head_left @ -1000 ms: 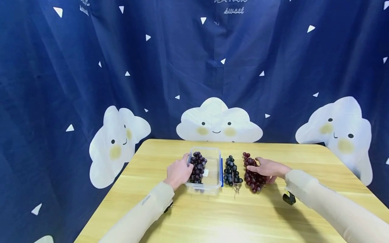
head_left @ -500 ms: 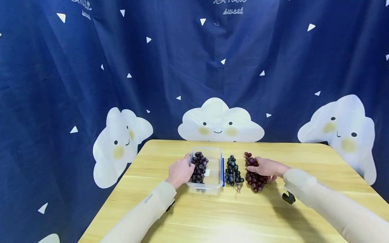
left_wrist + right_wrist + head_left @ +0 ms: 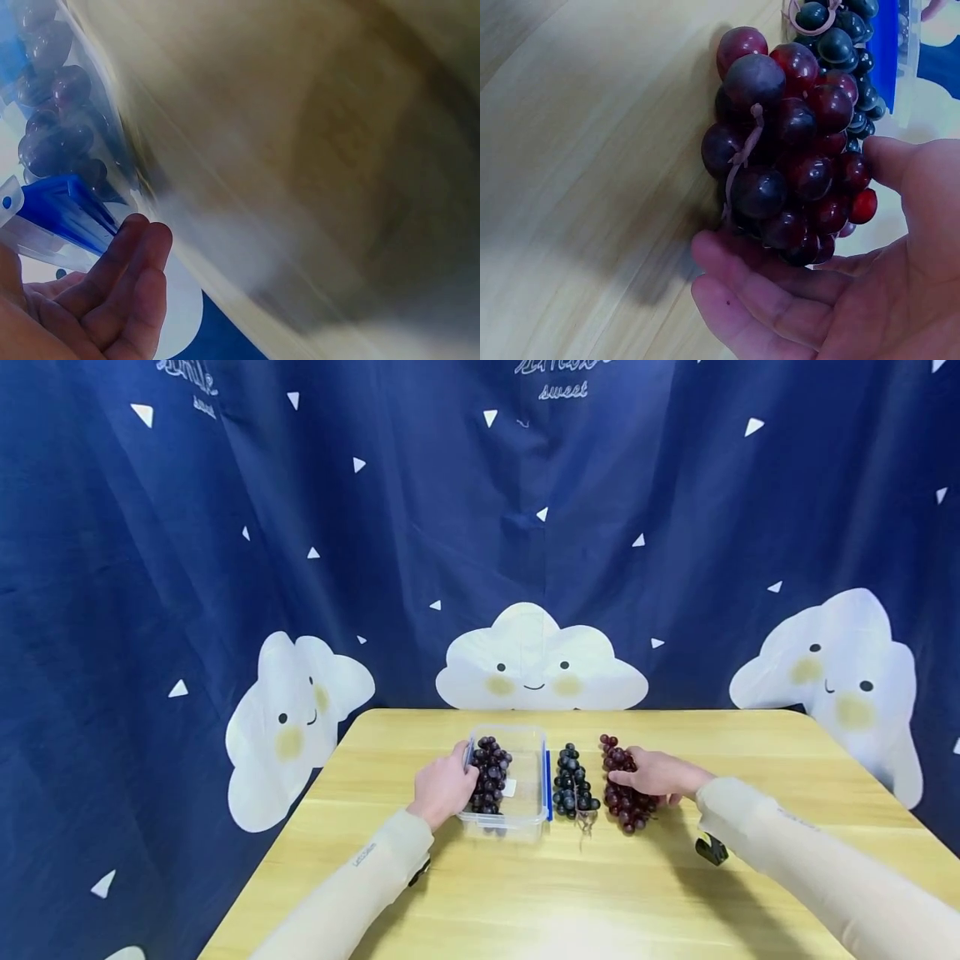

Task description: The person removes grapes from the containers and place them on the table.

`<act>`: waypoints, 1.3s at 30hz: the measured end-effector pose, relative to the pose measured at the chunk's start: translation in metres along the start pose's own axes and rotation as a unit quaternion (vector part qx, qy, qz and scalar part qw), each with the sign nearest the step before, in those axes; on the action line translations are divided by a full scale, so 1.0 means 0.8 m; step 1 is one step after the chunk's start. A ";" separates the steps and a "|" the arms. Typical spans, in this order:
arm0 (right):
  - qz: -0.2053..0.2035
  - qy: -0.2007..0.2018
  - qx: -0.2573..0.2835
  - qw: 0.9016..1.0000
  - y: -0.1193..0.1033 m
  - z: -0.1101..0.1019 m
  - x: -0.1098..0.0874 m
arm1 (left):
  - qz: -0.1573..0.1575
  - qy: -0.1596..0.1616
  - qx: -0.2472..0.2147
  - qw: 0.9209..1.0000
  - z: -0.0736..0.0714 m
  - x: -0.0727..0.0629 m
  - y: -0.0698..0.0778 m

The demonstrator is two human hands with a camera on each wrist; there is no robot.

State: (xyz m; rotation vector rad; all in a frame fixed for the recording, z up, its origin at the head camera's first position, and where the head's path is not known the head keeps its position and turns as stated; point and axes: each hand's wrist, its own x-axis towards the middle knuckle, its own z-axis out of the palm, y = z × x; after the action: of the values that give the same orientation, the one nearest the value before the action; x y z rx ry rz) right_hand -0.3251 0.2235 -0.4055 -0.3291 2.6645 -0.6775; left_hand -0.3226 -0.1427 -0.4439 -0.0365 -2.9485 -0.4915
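A clear plastic box with blue clips stands on the wooden table and holds a dark purple grape bunch. My left hand rests against the box's left wall, its fingers fairly straight beside a blue clip. A black grape bunch lies just right of the box. Further right lies a red grape bunch. My right hand grips it, fingers curled under the red grape bunch and thumb on its other side.
A dark blue curtain printed with white clouds hangs close behind the table. A small black device sits under my right wrist. The table's front half shows bare wood, with edges at left and right.
Both hands and the grape bunches stay where they were. Only the head view shifts slightly.
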 end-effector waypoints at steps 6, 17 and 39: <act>0.007 -0.004 -0.004 1.000 -0.001 -0.005 0.003 | -0.004 0.005 -0.001 1.000 0.000 0.004 0.003; 0.009 -0.010 -0.022 1.000 -0.014 -0.009 0.006 | -0.001 -0.003 0.004 1.000 -0.004 0.004 0.000; 0.017 -0.004 -0.025 1.000 -0.005 -0.005 0.009 | -0.001 0.005 0.012 1.000 0.003 0.001 -0.004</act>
State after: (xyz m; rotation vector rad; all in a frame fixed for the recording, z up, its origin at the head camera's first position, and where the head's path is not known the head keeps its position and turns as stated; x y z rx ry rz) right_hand -0.3330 0.2195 -0.4023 -0.2991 2.6768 -0.6005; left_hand -0.3238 -0.1448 -0.4467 -0.0288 -2.9437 -0.4552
